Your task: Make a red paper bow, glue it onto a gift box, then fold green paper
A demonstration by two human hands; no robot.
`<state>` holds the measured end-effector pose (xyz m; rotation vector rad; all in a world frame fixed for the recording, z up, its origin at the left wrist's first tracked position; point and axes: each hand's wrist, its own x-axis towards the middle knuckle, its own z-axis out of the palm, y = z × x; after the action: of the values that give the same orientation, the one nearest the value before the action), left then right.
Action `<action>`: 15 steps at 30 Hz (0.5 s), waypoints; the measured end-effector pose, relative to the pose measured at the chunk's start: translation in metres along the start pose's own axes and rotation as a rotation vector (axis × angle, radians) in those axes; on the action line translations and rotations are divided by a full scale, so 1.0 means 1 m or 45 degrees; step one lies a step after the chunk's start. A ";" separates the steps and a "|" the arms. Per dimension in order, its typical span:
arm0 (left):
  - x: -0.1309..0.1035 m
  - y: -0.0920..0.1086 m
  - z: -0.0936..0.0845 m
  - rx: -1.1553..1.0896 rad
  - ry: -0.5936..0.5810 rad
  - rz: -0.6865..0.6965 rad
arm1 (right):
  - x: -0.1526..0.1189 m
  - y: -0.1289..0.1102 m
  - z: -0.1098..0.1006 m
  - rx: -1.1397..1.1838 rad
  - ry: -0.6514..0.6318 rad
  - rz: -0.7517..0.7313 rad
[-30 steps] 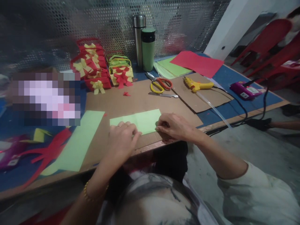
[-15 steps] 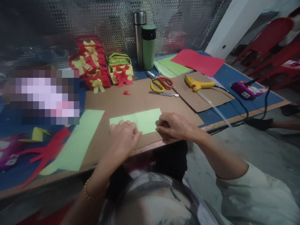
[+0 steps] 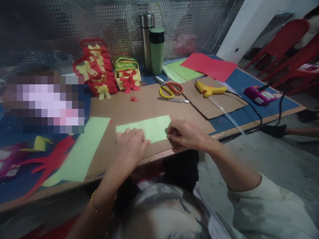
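Note:
A light green sheet of paper (image 3: 157, 127) lies on brown cardboard at the table's front edge, with faint crease lines across it. My left hand (image 3: 131, 141) rests palm down over its left part, fingers laid on the paper and the thumb near its lower edge. At the right end, my right hand (image 3: 183, 132) has its fingers curled and pinched at the paper's edge. A longer light green strip (image 3: 86, 149) lies to the left of my left hand, partly over a red paper cutout (image 3: 53, 159).
Beyond my hands lie scissors (image 3: 166, 92), a metal blade (image 3: 173, 100) and a yellow glue gun (image 3: 209, 89) with a cable. Red paper baskets (image 3: 102, 88), yellow baskets (image 3: 128, 81), a green tumbler (image 3: 157, 53) and a steel flask (image 3: 147, 43) stand behind. A blurred patch covers the left.
Both hands stay at nearly the same places on the green paper. The view has shifted very slightly.

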<state>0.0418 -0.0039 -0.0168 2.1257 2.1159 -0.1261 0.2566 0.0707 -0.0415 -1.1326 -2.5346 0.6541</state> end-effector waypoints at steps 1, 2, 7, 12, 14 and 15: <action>0.000 0.001 -0.001 0.006 -0.010 -0.003 | -0.001 0.001 0.001 0.004 0.016 -0.016; 0.000 0.001 -0.001 0.011 -0.018 -0.006 | -0.002 0.002 0.002 0.007 0.031 -0.030; 0.000 0.001 -0.002 0.024 -0.048 -0.006 | -0.005 0.004 0.005 0.015 0.092 -0.051; -0.002 0.002 -0.002 0.048 -0.028 -0.003 | -0.007 0.009 0.005 0.042 0.106 -0.090; -0.003 0.004 -0.001 0.085 0.007 0.009 | -0.009 0.012 0.005 0.063 0.112 -0.105; -0.003 0.004 0.000 0.106 0.026 0.016 | -0.010 0.014 0.005 0.069 0.125 -0.107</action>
<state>0.0461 -0.0070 -0.0163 2.1951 2.1441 -0.1954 0.2700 0.0698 -0.0536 -1.0091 -2.4517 0.6264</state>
